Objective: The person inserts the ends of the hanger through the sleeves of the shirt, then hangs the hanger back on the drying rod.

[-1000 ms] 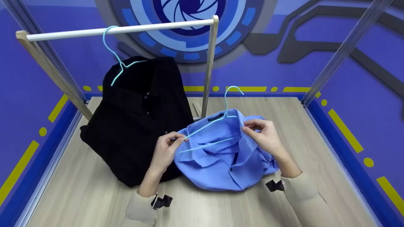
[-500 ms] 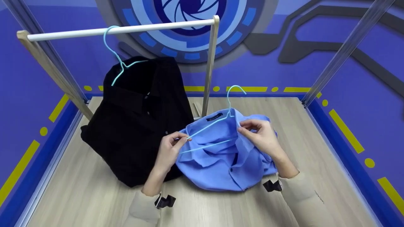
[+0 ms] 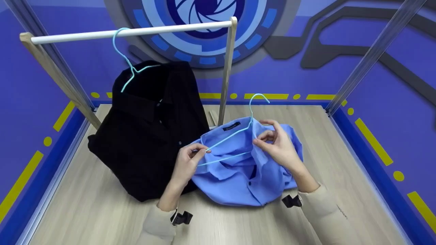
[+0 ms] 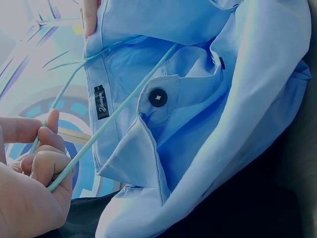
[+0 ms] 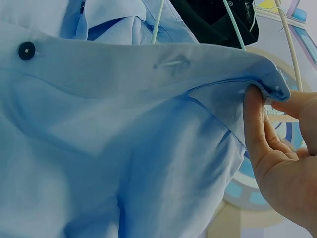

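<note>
A light blue shirt (image 3: pixel 231 190) lies bunched on the wooden surface, its collar spread. A mint-green wire hanger (image 3: pixel 227 139) runs into the neck opening, with its hook standing above the collar. My left hand (image 3: pixel 186 163) grips the hanger's near end; in the left wrist view the fingers (image 4: pixel 47 166) curl round its wire. My right hand (image 3: pixel 281 146) pinches the right front edge of the shirt's collar, as the right wrist view shows with the thumb and fingers (image 5: pixel 255 119) on the cloth. The hanger's far end is hidden inside the shirt.
A black shirt (image 3: pixel 150 136) hangs on another mint-green hanger (image 3: pixel 127 61) from the white rail (image 3: pixel 85 35) of a wooden rack at the left, close beside my left hand. Blue patterned walls (image 3: pixel 340 75) enclose the back and sides of the wooden surface (image 3: pixel 340 153).
My left hand has moved slightly right, carrying the hanger deeper into the shirt; the hook has shifted right too. The right hand has drawn the collar edge a little left, towards the hanger.
</note>
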`<state>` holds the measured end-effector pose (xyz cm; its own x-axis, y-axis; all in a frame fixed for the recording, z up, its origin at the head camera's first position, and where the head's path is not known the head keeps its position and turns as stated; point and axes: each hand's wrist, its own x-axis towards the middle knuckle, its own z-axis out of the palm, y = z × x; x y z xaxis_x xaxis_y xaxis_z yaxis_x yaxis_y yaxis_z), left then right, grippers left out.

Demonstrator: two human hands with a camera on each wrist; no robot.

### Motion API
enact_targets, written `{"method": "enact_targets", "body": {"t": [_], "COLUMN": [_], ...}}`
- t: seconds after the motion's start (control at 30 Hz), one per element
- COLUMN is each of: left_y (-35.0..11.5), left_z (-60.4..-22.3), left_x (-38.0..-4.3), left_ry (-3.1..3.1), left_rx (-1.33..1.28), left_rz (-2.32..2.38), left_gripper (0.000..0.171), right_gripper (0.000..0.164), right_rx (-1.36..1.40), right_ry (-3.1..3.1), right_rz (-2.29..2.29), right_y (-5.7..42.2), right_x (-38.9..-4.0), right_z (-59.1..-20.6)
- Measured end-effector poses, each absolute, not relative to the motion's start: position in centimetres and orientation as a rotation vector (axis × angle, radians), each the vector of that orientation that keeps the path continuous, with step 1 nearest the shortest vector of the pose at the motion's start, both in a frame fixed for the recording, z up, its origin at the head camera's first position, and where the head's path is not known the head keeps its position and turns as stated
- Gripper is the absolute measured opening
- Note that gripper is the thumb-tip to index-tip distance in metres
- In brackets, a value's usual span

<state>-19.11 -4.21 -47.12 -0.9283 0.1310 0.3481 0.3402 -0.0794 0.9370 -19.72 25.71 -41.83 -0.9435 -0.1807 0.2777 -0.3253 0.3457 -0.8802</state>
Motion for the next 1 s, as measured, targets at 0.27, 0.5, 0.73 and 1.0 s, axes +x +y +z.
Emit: {"method": "enact_targets", "body": {"t": [0.27, 0.5, 0.73, 1.0], "left_y": [-4.2, -4.2, -4.4, -4.6], "left_z": [-47.1, -47.1, -47.1, -47.0], "left_x": [-19.1, -19.1, -19.1, -19.0], "left_ry": [-2.022, -2.021, -2.020, -2.034], "left_rx": [-0.567, -0.567, -0.585, -0.631], "left_rz": [-2.107, -2.093, -2.077, -2.017], "left_gripper": [0.012, 0.012, 0.012, 0.011], "right_gripper": [0.076, 0.067, 0.033, 0.022], "right_rx": [0.551, 0.571, 0.550, 0.564], "right_ry": [-2.522, -2.524, -2.384, -2.333], "right_rz": [1.698, 1.712, 1.456, 1.251], "right_y": [26.0, 26.1, 26.3, 26.8], "right_x": [-20.3, -20.3, -20.9, -21.6], "right_z": [-42.2, -42.3, -42.4, -42.2]}}
